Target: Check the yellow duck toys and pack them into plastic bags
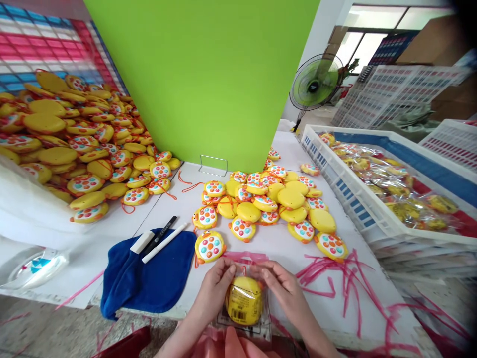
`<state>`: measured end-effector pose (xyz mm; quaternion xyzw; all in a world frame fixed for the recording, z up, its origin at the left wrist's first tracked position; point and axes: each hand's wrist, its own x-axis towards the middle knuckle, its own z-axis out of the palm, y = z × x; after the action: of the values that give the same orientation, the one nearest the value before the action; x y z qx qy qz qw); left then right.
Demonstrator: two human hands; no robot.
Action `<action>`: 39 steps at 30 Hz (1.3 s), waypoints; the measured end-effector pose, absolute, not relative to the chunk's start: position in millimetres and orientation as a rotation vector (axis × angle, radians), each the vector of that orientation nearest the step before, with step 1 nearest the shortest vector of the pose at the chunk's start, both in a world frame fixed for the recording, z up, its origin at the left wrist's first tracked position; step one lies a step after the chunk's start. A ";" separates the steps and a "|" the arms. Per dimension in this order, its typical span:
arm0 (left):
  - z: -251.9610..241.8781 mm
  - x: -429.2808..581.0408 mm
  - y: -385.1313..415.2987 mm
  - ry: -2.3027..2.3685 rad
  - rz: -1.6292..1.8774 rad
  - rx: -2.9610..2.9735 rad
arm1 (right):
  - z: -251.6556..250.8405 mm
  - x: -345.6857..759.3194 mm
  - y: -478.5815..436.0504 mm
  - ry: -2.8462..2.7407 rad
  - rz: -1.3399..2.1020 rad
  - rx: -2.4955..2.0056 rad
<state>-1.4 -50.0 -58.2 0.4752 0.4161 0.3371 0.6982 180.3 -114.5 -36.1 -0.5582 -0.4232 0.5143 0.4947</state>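
At the table's front edge, my left hand [219,279] pinches the upper left of a clear plastic bag [265,318]. Opposite it, my right hand [280,282] grips the bag's upper right, fingers closed. Inside lies a yellow turtle-like toy [245,301], flat side up, with dark print and a barcode; its red cord shows near the bag's top. A pink strip [248,257] runs just beyond my fingers. Past the hands spreads a pile of similar toys [248,212], some showing white shells with coloured dots. The nearest one [210,246] lies beyond my left hand.
A blue cloth [164,283] bears a black marker [160,234] and white pens [166,242]. Loose pink strips [348,278] litter the right side. A large toy heap [85,144] fills the left, beside a green panel [208,84]. A white crate [395,226] holds bagged toys.
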 end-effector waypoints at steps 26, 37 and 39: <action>-16.6 5.9 -48.9 0.863 0.583 1.506 | -14.4 174.9 -81.9 -1.502 0.199 -1.613; -78.8 -4.0 -34.2 0.833 0.632 0.967 | -90.2 342.3 -223.8 -1.412 0.047 -2.188; -74.4 -4.4 -33.8 0.819 0.610 0.940 | -87.5 345.8 -232.1 -1.624 -0.072 -2.140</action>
<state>-4.4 -33.8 -74.4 0.4332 0.3774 0.2811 0.7687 345.8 -232.1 -87.5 -0.7759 -0.5888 -0.0261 0.2252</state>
